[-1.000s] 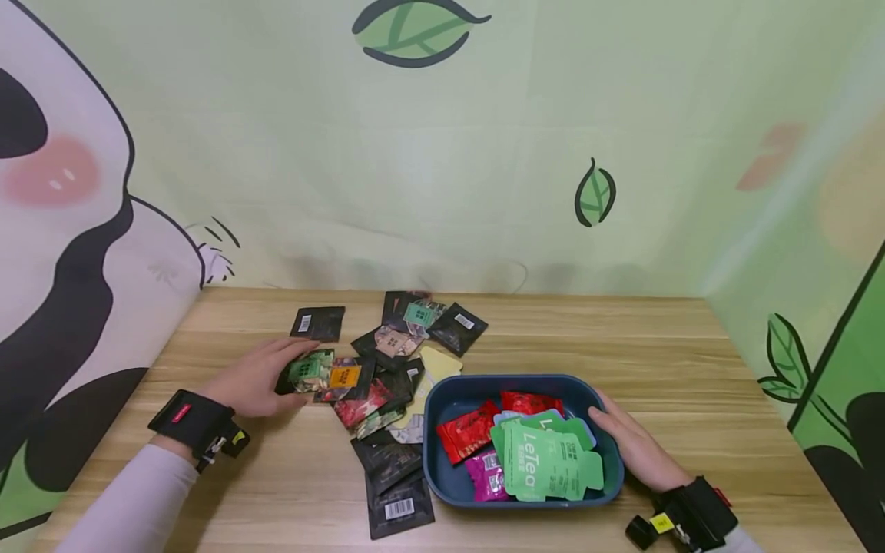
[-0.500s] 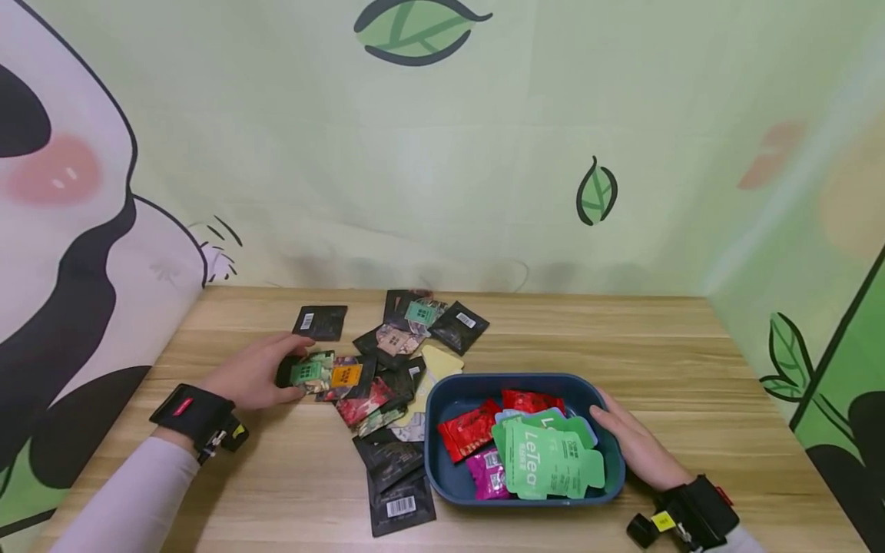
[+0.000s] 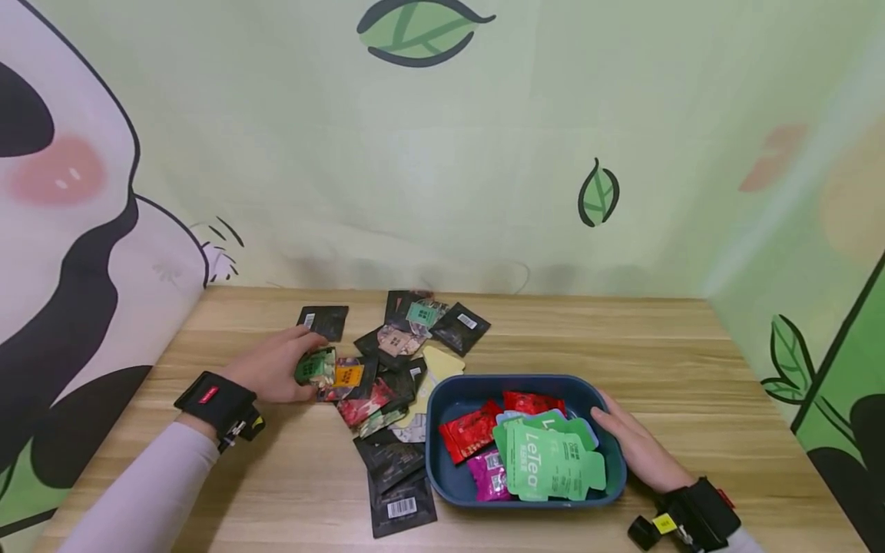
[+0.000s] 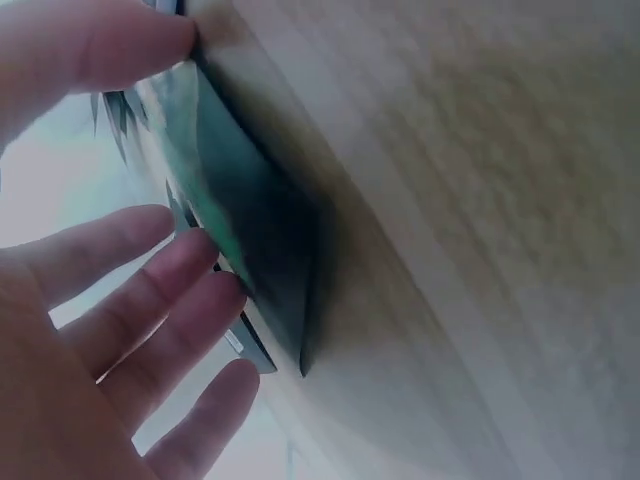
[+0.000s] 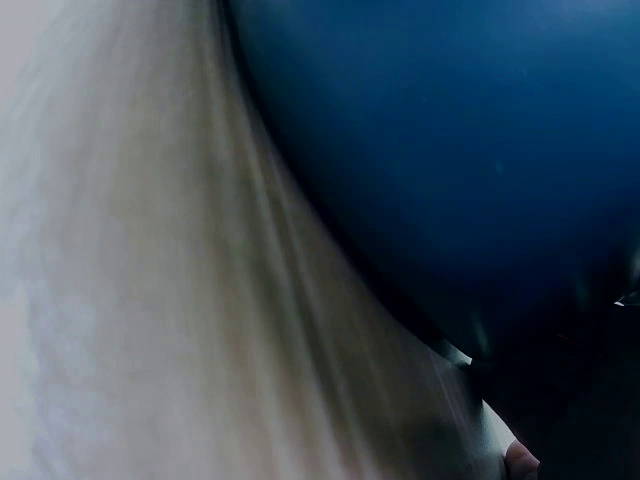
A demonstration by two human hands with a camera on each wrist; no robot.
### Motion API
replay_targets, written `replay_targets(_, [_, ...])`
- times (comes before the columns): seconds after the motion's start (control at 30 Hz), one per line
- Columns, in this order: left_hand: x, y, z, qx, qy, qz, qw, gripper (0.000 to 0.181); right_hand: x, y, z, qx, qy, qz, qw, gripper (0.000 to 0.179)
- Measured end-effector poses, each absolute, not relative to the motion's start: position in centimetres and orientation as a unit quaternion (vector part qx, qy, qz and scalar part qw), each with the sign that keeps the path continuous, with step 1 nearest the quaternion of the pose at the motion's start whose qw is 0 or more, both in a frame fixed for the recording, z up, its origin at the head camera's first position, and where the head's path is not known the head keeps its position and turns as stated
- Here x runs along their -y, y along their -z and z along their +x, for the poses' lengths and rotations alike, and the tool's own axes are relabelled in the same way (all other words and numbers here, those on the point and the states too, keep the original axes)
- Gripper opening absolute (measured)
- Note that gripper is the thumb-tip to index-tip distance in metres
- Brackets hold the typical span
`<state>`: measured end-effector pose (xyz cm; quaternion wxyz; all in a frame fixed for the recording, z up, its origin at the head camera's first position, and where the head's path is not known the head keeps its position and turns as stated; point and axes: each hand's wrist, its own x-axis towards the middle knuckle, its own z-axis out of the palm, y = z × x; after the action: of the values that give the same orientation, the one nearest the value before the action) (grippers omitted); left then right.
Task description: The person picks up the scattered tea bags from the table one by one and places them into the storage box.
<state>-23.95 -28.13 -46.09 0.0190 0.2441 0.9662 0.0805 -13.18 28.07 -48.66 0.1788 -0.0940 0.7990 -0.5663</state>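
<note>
In the head view my left hand holds a black sachet with a green label at the left of a loose pile, thumb at its near edge and fingertips at its far edge. In the left wrist view its dark border slants between the thumb and the fingers. Beside it is a sachet with an orange label. My right hand rests against the right side of a blue bin, thumb near the rim; most of its fingers are hidden behind the wall.
Inside the bin lie red packets, a purple packet and flattened green cartons. More black sachets spread along its left side and behind. One sachet lies alone beyond my left hand. A printed cloth backs the table.
My left hand has moved right and closer over the green-labelled sachet, covering its left border. My right hand and the bin stay in place.
</note>
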Motion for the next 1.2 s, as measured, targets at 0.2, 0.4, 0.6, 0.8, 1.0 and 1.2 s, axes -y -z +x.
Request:
replay_targets(0.2, [27.5,46.3,-24.7,-0.972,-0.052,0.228,0.010,0.074,-28.1,48.6,-13.2,-0.800,0.566,-0.092,0.177,0.073])
replay_targets(0.4, [27.3,46.4,-24.7,-0.973,-0.039,0.227,0.006,0.072,-28.0,48.7,-13.2,-0.800,0.565,-0.094,0.177,0.073])
replay_targets(0.6, [26.0,45.4,-24.1,-0.966,-0.047,0.252,-0.035,0.069,-28.0,48.7,-13.1,-0.802,0.564,-0.098,0.173,0.073])
replay_targets(0.8, [21.4,42.6,-22.6,-0.932,-0.073,0.336,-0.116,0.060,-28.1,48.6,-13.1,-0.801,0.566,-0.100,0.171,0.072])
replay_targets(1.0, [15.2,39.6,-20.5,-0.894,-0.085,0.410,-0.160,0.057,-28.2,48.5,-13.1,-0.800,0.566,-0.110,0.166,0.070])
replay_targets(1.2, [9.8,38.1,-18.6,-0.869,-0.080,0.462,-0.158,0.056,-28.0,48.5,-13.1,-0.798,0.568,-0.105,0.170,0.071])
